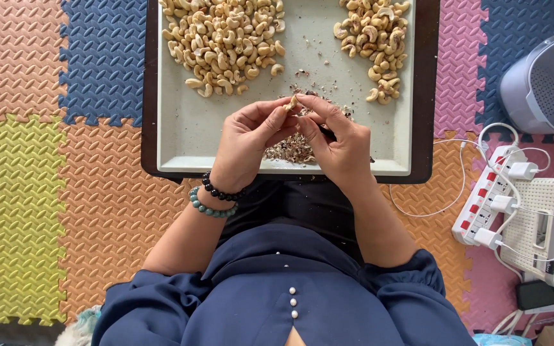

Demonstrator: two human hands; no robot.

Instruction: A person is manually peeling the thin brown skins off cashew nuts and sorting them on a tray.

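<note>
Pale cream, the cashew nut (pixel 292 102) sits between the fingertips of both hands, above the near middle of the grey tray (pixel 193 134). I see the left hand (pixel 248 144) with the wrist bent upward and the fingers curled narrow, thumb and forefinger pinching the nut from the left. The right hand (pixel 338 138) comes from the right side, its fingers also closed tightly on the same nut, and the knuckles point to the far side. Both forearms rise from the dark blue sleeves and meet in a narrow angle over the lap. On the left wrist I see two bead bracelets (pixel 216 198), one black and one green. Just below the hands lies a small heap of brown skins (pixel 288 150). A big pile of cashews (pixel 222 41) lies far left on the tray, a smaller pile (pixel 376 41) far right.
</note>
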